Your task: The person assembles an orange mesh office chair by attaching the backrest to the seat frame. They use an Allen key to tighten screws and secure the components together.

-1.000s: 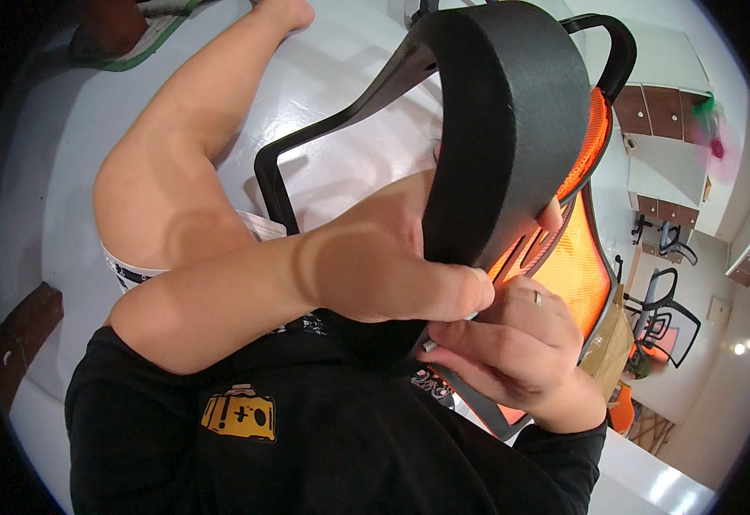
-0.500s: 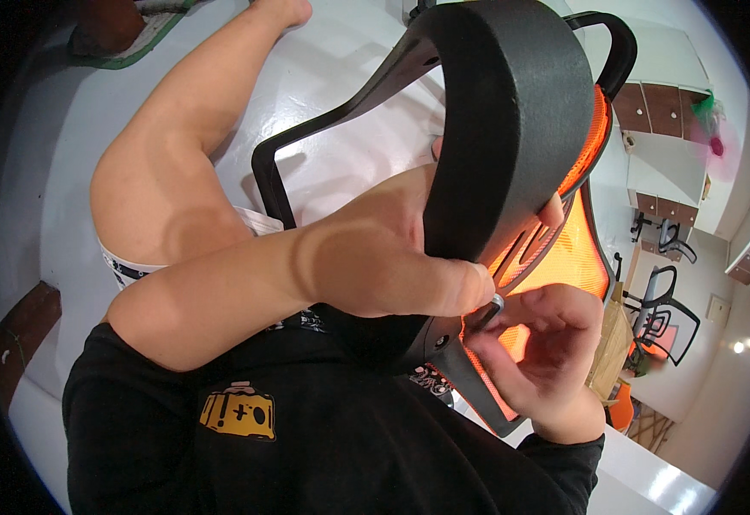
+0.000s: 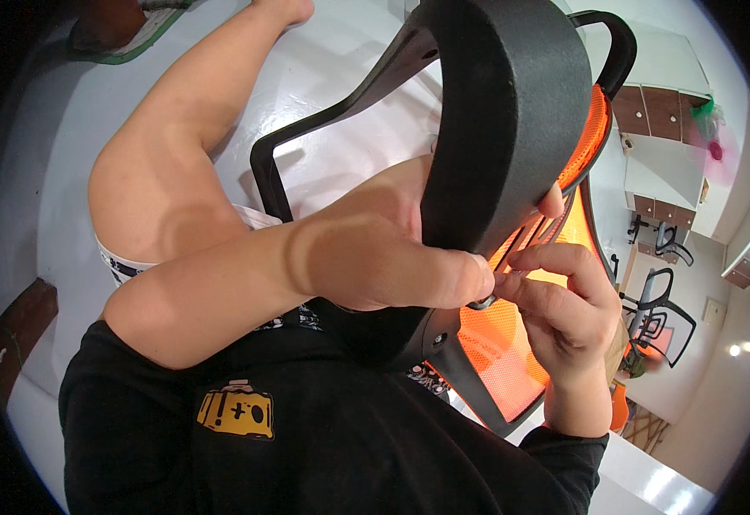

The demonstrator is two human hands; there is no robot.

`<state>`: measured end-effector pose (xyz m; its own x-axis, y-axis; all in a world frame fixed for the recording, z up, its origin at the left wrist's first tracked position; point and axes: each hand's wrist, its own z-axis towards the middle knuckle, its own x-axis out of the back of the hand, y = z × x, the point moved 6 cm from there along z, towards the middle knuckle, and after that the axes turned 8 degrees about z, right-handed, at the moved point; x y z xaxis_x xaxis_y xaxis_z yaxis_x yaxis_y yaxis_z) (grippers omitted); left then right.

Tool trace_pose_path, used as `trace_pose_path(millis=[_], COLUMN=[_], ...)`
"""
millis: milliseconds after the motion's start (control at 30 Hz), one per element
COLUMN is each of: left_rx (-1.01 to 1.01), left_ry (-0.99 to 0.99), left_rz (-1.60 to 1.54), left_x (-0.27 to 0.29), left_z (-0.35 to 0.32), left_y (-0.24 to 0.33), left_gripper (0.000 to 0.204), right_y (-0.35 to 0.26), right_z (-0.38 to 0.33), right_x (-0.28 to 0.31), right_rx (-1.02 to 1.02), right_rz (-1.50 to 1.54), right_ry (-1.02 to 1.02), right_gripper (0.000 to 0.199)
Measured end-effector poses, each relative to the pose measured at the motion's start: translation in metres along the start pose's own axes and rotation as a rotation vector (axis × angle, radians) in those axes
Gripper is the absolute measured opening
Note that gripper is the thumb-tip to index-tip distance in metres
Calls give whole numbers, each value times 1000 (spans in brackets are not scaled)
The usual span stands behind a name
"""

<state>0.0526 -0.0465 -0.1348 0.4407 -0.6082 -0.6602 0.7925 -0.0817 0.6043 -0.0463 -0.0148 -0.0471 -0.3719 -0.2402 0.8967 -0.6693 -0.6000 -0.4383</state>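
A black plastic armrest (image 3: 512,112) of an office chair rises in front of me, its thin arm bending down to the left. Behind it shows the chair's orange mesh backrest (image 3: 504,352) in a black frame. My left hand (image 3: 392,262) is closed round the armrest's lower end, thumb on the near side, one fingertip showing at the far edge. Beside that thumb, my right hand (image 3: 568,300) pinches with thumb and forefinger at something too small to make out. A small dark, shiny piece (image 3: 482,302) sits just under the left thumb. Below it a screw (image 3: 439,340) shows in the black plastic.
My bare leg (image 3: 165,163) lies bent on the pale glossy floor (image 3: 57,189) at the left. A brown wooden piece (image 3: 23,339) is at the lower left. Other black chair frames (image 3: 662,313) and brown-doored cabinets (image 3: 658,112) stand at the right.
My right hand has turned and risen slightly; its curled fingers now pinch close to the left thumb. The shiny piece has shifted slightly left. My left hand keeps its hold on the armrest.
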Motion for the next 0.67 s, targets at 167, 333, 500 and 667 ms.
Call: trace_pose_path(millis=[167,333,500,667], left_rx=[1,0,2,49], left_ry=[-3,-6,5,-10], left_rz=[3,-11,-18,-52], left_x=[-1,-1,-1,-4], left_z=[0,1,1,-2], left_y=[1,1,-2,0], left_gripper=[43,44,46,48], right_y=[-1,-4,-11,-11], right_z=[3,4,9,8], right_x=[2,1,1,0], right_rx=[58,99,212,303], right_rz=[-33,-61,-159,-152], right_ry=[27,19,36,81], right_gripper=[11,14,16,22])
